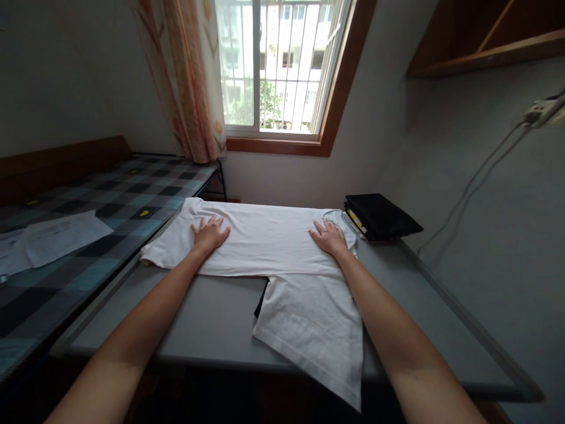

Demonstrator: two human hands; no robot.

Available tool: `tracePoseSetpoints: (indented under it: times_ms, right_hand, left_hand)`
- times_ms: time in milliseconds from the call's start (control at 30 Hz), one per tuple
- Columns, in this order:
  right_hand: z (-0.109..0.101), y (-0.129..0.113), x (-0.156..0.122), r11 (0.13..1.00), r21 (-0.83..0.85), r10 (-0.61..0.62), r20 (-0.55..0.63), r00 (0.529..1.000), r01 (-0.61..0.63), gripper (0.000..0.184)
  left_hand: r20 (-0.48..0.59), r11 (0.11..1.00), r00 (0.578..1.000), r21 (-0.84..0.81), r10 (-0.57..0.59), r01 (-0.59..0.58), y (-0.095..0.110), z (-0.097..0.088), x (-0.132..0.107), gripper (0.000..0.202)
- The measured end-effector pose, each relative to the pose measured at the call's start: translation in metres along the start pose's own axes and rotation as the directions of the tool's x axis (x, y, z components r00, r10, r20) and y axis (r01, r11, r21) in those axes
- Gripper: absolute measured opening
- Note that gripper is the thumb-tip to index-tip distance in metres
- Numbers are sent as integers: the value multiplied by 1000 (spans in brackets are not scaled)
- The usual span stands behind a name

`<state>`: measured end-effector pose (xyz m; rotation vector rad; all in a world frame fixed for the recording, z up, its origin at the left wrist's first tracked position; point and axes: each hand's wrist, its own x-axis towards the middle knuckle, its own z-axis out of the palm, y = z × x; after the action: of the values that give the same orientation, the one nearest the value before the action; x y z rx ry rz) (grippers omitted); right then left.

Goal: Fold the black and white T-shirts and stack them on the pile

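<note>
A white T-shirt (pixel 273 241) lies spread across a grey table (pixel 216 318), its body running left to right and one sleeve hanging over the near edge. My left hand (pixel 210 233) rests flat on the shirt's left part, fingers spread. My right hand (pixel 329 237) lies flat near the collar end on the right, fingers stretched out. Neither hand holds anything. A bit of dark cloth (pixel 261 300) shows under the sleeve.
A folded black stack (pixel 379 217) with a yellow-edged item sits at the table's far right. A bed with a checked cover (pixel 110 206) and papers (pixel 53 238) adjoins the table on the left. Window (pixel 276 65), curtain, wall shelf and a dangling cable are beyond.
</note>
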<state>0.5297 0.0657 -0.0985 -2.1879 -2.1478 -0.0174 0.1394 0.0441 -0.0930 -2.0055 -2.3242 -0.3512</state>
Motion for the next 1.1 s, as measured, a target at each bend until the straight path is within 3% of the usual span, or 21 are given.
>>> tracePoseSetpoints:
  times_ms: [167, 733, 1100]
  right_hand:
    - [0, 0, -2, 1000, 11, 1, -21, 1000, -1, 61]
    - [1, -5, -38, 999, -47, -11, -87, 996, 7, 53]
    - [-3, -1, -64, 997, -42, -60, -7, 998, 60, 59]
  left_hand:
    - [-102, 999, 995, 30, 14, -11, 3, -3, -15, 44]
    - [15, 998, 1000, 66, -8, 7, 9, 0, -22, 60]
    - [38, 999, 999, 51, -19, 17, 9, -2, -21, 62]
